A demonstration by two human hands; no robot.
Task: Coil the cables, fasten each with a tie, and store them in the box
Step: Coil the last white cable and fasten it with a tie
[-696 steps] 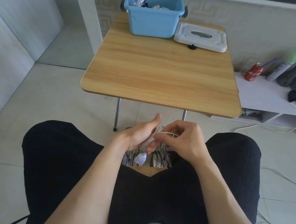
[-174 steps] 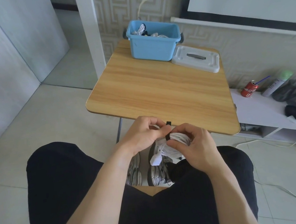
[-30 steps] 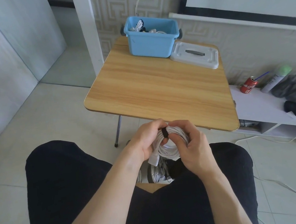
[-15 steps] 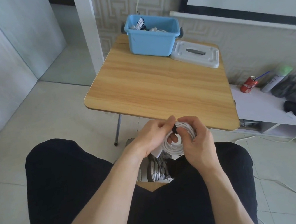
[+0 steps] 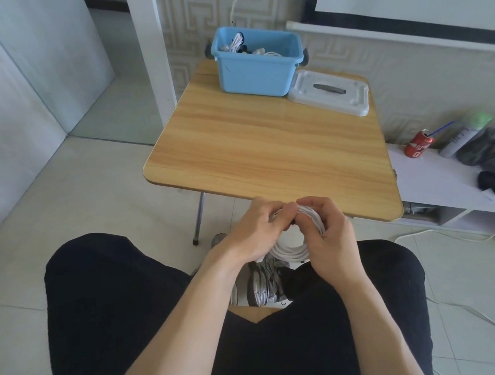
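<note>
Both hands' fingers (image 5: pixel 308 229) pinch the white coil (image 5: pixel 292 252); wooden table (image 5: pixel 267 153) ahead.

We see the worktop (image 5: pixel 266 150) bare across its near and middle wood, an open way toward the far edge. There the blue box (image 5: pixel 256 71) stands, its top open, and the white lid (image 5: pixel 330 94) lies just beside it on the right.
</note>
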